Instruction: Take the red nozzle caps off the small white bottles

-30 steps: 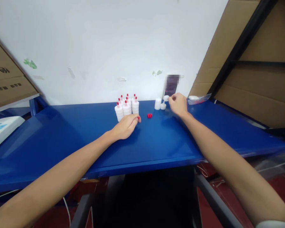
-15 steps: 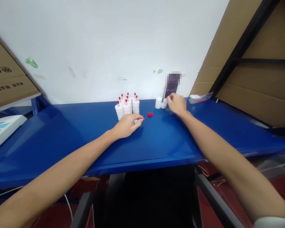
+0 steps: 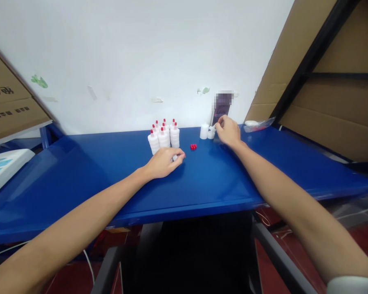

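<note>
Two squat white bottles [image 3: 204, 131] of smooth plastic stand uncapped at the back of the glossy blue counter [image 3: 79, 175]. My right hand [image 3: 228, 131] has its grip closed on the right-hand one. My left hand [image 3: 163, 162] pinches a tiny cap [image 3: 174, 157], just beside ribbed red-tipped bottles [image 3: 163, 137] and loose red caps [image 3: 193, 147].

a phone [image 3: 222, 109] leans against the wall [image 3: 135, 57], with a cardboard box [image 3: 6, 106] and white device [image 3: 3, 165] at left.
</note>
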{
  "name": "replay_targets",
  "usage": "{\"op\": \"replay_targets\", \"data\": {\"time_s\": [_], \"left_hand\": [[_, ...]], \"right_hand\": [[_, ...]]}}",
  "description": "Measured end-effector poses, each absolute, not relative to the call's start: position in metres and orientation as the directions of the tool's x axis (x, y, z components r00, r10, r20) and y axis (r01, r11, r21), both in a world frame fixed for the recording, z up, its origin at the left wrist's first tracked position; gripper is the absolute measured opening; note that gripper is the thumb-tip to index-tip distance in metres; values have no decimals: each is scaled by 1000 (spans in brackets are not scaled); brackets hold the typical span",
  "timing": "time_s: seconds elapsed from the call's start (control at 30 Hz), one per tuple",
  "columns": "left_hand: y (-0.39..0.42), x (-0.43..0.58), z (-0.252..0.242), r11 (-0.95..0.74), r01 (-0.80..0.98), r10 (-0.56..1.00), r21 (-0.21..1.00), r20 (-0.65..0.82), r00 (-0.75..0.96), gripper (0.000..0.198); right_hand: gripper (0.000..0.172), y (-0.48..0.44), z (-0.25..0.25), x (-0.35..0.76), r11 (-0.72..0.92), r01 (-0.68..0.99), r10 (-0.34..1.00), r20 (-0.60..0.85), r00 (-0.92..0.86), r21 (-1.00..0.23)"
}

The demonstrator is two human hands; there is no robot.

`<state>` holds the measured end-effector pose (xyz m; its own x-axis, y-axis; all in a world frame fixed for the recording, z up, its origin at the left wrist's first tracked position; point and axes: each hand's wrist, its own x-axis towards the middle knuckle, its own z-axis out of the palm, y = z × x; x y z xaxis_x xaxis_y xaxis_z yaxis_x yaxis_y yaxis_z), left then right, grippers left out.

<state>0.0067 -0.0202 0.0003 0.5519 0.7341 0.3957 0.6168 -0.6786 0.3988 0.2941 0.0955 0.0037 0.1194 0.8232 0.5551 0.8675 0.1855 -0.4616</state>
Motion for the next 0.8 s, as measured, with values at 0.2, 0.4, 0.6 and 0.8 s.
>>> {"op": "replay_targets", "data": {"time_s": [0.2, 0.4, 0.6, 0.8], "left_hand": [[-21, 7, 0, -672, 617, 741, 409, 373, 559, 33], [-21, 6, 0, -679, 618, 735, 397, 371, 568, 34], [-20, 6, 0, -683, 615, 731, 394, 369, 574, 33], [-20, 6, 0, -684, 612, 729, 396, 366, 578, 33]], "right_hand": [[24, 101, -1, 297, 322, 825, 810, 587, 15, -464], [29, 104, -4, 297, 353, 813, 826, 562, -39, -464], [31, 106, -4, 296, 397, 800, 808, 584, -72, -451], [31, 112, -10, 299, 428, 803, 797, 592, -119, -415]]}}
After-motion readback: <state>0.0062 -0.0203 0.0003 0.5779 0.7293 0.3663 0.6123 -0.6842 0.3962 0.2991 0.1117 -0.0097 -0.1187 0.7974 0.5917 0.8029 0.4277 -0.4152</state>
